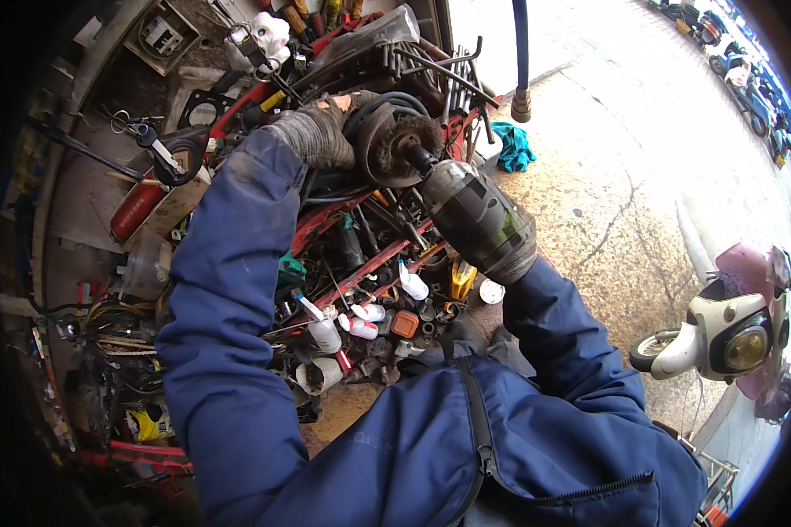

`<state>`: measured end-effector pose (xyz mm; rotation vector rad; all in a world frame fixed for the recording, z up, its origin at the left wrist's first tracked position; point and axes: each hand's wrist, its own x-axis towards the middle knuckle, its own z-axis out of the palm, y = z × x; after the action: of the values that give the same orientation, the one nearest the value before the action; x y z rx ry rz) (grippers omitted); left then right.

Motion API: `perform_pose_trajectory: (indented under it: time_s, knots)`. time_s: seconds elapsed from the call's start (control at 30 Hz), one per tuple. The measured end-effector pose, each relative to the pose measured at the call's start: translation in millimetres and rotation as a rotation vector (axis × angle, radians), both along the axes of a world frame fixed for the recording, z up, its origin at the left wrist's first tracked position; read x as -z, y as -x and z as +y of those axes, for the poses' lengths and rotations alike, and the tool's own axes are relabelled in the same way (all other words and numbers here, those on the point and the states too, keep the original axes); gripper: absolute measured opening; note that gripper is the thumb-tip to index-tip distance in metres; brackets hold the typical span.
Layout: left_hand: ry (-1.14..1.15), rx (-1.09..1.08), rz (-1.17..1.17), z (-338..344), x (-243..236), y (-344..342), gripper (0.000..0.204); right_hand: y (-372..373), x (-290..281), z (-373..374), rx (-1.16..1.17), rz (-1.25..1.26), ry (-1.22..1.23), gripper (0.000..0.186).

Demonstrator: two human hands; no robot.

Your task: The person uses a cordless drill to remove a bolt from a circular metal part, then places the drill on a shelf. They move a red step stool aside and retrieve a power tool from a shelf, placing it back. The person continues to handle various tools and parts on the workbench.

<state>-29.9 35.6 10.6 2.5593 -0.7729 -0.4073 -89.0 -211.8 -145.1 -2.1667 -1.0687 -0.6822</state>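
the grey-gloved right hand (503, 235) wraps around the dark grey, round metal tool (453, 186). on the tool's tip is a brown, bristly wheel (401, 139). left of the tool, the grey-gloved left hand (325, 132) curls; i can't tell its grip.

Left head-worn fisheye view, upright, looking down over the jacket (554, 422), hands (321, 136) near, ground (598, 176) farther off
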Motion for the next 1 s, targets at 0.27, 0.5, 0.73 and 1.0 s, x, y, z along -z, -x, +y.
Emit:
perform_pose_trajectory:
  time_s: [0.27,0.5,0.73,1.0]
  knots:
    - [-0.013,0.023,0.035,-1.7,9.3,-5.7,0.075,-15.5,-27.4,-33.1,0.08,0.125,0.028,0.061]
    - [-0.011,0.026,0.04,-5.1,10.8,-7.3,0.074,-19.7,-73.6,-41.0,0.085,0.221,0.29,0.066]
    - [-0.011,0.033,0.036,-7.7,9.8,-8.7,0.073,-24.2,-66.0,-30.1,0.077,0.493,0.42,0.083]
    - [-0.078,-0.047,0.033,-4.6,9.6,-12.2,0.072,-19.2,-68.7,-32.0,0.103,0.148,0.253,0.05]
